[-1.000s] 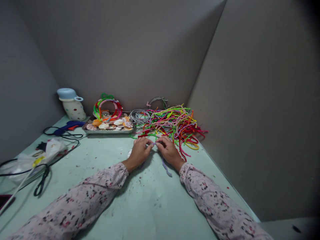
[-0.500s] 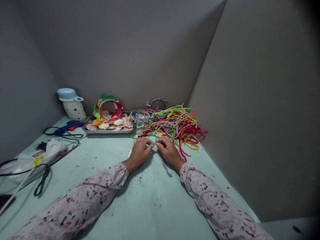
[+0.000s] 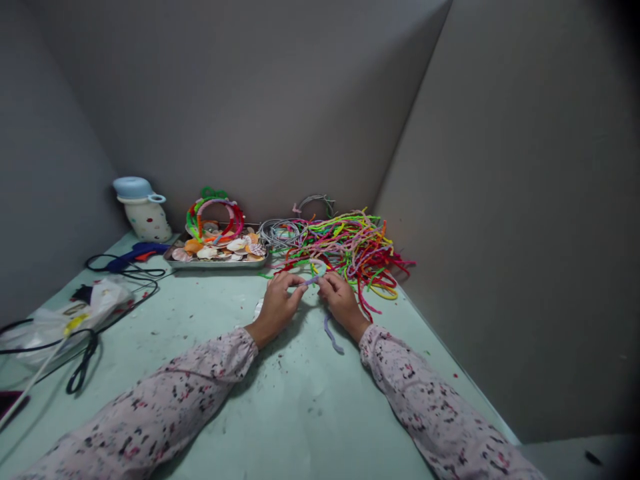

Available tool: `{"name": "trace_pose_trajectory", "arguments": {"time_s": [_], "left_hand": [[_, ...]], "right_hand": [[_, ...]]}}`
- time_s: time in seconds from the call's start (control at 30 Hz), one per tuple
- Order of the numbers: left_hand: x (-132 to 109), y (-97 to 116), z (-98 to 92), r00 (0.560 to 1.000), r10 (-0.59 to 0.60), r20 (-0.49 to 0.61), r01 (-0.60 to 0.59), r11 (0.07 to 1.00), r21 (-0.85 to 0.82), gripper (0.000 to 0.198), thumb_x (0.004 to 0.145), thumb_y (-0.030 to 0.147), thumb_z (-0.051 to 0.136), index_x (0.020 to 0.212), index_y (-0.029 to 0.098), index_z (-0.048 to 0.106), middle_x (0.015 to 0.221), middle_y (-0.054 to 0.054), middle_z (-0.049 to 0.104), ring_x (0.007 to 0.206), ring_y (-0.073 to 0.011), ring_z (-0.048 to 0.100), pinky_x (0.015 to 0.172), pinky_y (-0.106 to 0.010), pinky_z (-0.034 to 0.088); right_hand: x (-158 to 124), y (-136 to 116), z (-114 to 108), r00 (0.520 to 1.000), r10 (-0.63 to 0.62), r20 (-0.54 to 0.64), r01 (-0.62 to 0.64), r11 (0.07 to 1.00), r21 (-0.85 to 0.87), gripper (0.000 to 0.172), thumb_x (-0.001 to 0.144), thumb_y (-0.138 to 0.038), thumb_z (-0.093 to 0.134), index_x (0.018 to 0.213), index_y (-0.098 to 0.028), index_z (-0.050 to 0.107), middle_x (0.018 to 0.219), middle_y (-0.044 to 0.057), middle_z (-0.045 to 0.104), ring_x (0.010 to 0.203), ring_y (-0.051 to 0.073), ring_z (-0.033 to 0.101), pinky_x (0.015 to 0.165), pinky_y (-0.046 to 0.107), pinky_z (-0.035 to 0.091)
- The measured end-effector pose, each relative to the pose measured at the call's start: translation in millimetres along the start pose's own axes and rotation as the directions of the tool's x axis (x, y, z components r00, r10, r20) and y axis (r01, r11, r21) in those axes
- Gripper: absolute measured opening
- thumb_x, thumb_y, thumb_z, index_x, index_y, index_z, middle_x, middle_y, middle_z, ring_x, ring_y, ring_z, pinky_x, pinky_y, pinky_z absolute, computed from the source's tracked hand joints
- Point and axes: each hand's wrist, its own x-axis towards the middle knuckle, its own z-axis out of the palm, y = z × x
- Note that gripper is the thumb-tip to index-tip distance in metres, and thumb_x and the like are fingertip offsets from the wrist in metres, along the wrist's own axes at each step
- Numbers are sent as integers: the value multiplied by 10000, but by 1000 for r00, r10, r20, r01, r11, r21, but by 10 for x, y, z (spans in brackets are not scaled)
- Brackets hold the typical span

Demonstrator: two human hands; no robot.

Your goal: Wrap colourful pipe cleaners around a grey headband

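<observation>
With the left hand (image 3: 281, 303) and right hand (image 3: 344, 303) both pinching the purple strand (image 3: 311, 281) between them, it is best held lightly taut, clear of the lavender length (image 3: 332, 335) nearside of the right hand and the colourful heap (image 3: 350, 243) beyond.

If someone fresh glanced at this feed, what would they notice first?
Most likely the tangled heap of multicoloured pipe cleaners at the back right of the table. Left of it, bright fuzzy rings stand upright over seashells in a metal tray. Nearer, in mid-picture, the left hand and right hand pinch a purple pipe cleaner.
</observation>
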Motion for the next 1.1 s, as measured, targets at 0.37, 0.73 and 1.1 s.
{"name": "trace_pose_trajectory", "arguments": {"time_s": [0.37,0.73,1.1], "left_hand": [[-20,-15,22,995,79,61,-82,995,50,94,844,277,577,816,201,624,850,-18,646,868,-193,557,834,-345,388],[-49,-12,39,983,161,83,-166,985,55,80,862,253,560,902,209,614,870,-17,663,858,-181,574,844,-351,380],[-55,7,47,976,197,97,-210,966,150,66,862,252,561,877,204,604,817,-16,640,816,-186,559,819,-362,376]], "right_hand": [[8,-19,-20,945,242,222,-308,888,341,252,789,-419,645,733,-181,581,624,-34,548,572,109,481,564,239,364],[2,-41,-35,947,197,254,-290,865,408,213,776,-366,670,855,-173,630,678,-21,572,616,117,508,604,253,390],[-5,-68,-44,944,191,269,-282,891,356,209,783,-381,657,834,-181,623,693,-23,576,627,123,503,602,257,381]]}}
